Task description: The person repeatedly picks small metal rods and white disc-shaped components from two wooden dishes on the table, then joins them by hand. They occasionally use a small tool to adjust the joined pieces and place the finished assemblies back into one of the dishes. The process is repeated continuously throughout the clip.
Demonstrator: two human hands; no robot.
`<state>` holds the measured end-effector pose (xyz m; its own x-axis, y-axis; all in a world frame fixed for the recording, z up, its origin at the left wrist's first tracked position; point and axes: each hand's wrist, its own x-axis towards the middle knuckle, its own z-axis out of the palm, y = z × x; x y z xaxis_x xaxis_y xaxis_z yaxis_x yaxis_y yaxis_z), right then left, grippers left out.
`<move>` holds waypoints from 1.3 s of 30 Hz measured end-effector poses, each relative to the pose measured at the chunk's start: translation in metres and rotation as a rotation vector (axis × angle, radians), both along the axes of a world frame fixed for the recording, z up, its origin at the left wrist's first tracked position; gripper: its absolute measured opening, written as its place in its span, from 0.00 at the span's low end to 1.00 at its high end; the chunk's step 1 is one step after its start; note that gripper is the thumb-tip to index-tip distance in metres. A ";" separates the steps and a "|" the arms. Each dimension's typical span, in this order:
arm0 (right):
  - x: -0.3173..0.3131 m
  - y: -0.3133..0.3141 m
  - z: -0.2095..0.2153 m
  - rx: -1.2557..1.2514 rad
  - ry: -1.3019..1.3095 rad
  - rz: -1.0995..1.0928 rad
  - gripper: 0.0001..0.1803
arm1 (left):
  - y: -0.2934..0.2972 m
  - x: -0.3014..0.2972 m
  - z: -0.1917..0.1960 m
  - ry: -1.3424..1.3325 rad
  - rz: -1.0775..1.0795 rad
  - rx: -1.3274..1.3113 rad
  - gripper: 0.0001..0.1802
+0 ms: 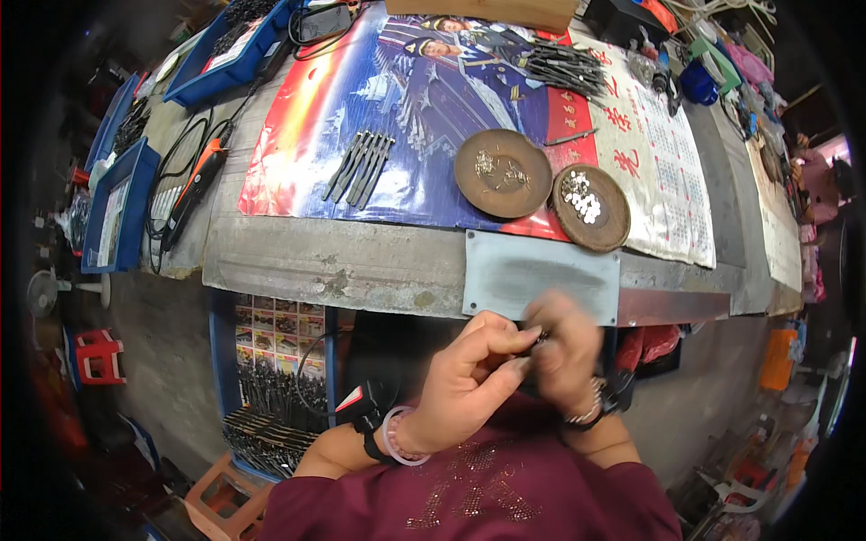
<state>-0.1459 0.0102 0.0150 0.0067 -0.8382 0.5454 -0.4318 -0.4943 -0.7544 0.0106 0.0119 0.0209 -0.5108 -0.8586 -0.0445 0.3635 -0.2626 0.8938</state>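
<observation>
Just in front of the table's near edge, my left hand (478, 374) is closed, thumb and fingers pinching a small dark piece (538, 343), mostly hidden by the fingers. My right hand (568, 347) is up against it, its fingers smeared by motion, so its grip cannot be made out. Beyond the hands a grey metal plate (541, 248) lies at the table edge. Behind that plate sit two round brown dishes: the left dish (469, 185) has small brass-coloured bits in it, the right dish (613, 236) small white and metallic bits.
Several slim dark metal parts (359, 169) lie in a row on the poster (298, 171); a pile of similar parts (566, 68) lies farther back. An orange-and-black corded tool (194, 194) and blue bins (115, 221) stand at left. Below the table, a blue crate (224, 361) holds dark parts.
</observation>
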 end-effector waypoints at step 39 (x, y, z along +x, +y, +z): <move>-0.112 0.043 -0.033 0.215 -0.280 -0.328 0.09 | -0.046 -0.011 0.004 -0.243 -0.296 0.377 0.18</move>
